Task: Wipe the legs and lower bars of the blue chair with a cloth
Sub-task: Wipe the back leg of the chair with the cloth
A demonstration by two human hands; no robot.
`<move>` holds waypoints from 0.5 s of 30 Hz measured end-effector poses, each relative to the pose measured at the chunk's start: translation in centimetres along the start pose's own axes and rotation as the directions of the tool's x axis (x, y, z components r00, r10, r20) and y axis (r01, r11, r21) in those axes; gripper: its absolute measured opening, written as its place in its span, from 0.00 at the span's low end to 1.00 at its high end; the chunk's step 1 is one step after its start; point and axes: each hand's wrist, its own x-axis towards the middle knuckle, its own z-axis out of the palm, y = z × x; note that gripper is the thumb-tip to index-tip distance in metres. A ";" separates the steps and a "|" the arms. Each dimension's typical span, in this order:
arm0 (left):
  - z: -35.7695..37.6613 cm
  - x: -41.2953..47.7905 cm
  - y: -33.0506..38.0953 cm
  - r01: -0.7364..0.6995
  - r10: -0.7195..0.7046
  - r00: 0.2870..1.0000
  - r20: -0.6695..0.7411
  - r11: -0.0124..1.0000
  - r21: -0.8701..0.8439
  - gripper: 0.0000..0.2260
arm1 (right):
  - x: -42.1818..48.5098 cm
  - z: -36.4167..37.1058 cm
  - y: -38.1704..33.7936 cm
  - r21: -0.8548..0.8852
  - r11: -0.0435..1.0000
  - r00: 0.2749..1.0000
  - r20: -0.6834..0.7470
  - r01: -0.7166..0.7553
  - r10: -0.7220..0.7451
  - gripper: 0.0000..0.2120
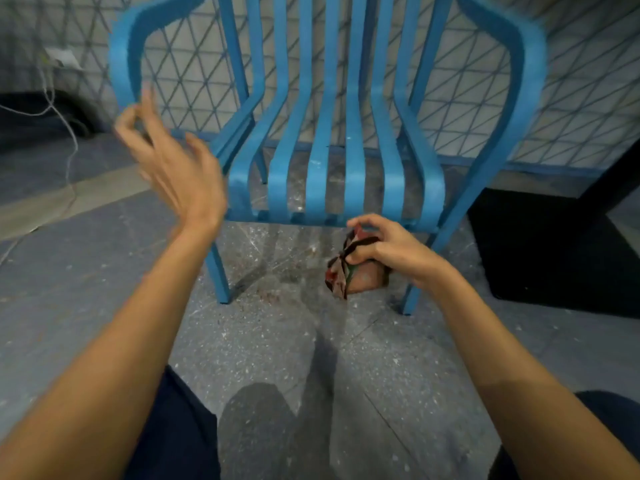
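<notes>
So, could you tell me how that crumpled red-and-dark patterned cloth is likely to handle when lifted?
The crumpled patterned cloth is probably floppy: it bunches into folds where the right hand grips it. It seems light, since one hand alone holds it. Limp as it hangs, it should not roll.

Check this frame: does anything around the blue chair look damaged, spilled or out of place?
Small pale chips mark the seat slats of the blue chair, and a reddish-brown smear stains the floor between its front legs. The chair stands upright.
</notes>
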 end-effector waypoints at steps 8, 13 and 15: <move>6.7 -11.8 5.1 -0.440 0.432 0.567 0.701 0.879 -0.186 0.22 | -6.2 -12.2 8.5 0.172 0.968 0.863 -0.443 -0.185 0.244 0.18; 9.9 -13.9 6.1 -0.635 0.503 0.425 0.752 0.758 -0.147 0.25 | -6.4 -13.2 9.8 0.226 0.971 0.805 -0.560 -0.081 0.197 0.15; 10.8 -14.2 6.6 -0.666 0.505 0.442 0.741 0.739 -0.107 0.25 | -5.0 -12.9 9.4 0.045 0.999 0.754 -0.657 0.022 0.013 0.13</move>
